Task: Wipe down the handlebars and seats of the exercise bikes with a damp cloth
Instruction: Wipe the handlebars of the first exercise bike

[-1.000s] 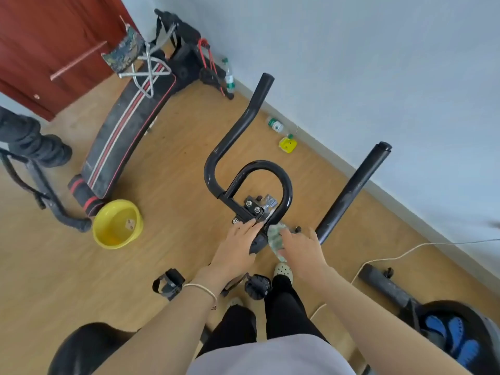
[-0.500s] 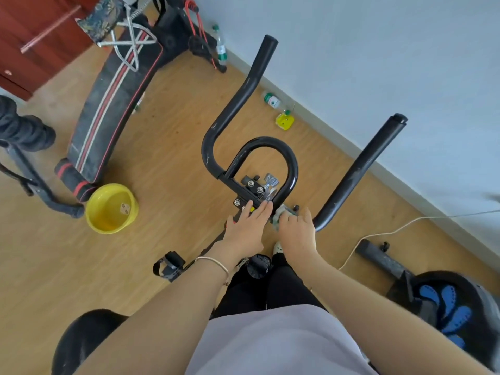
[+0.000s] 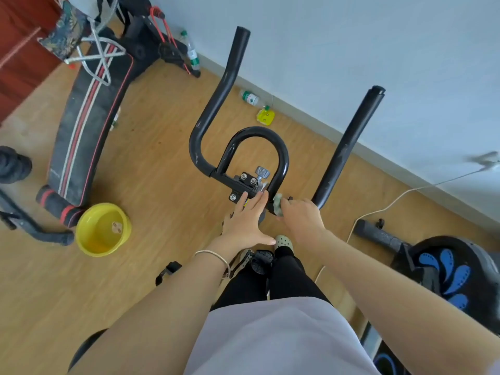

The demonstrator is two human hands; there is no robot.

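A: Where is the cloth (image 3: 278, 206)?
B: Bunched in the right hand (image 3: 301, 215), whose fingers curl round it, pressed against the black handlebars (image 3: 257, 130) by the centre clamp (image 3: 245, 182).
A: The left hand (image 3: 244, 223)?
B: Fingers straight, lying flat on that clamp.
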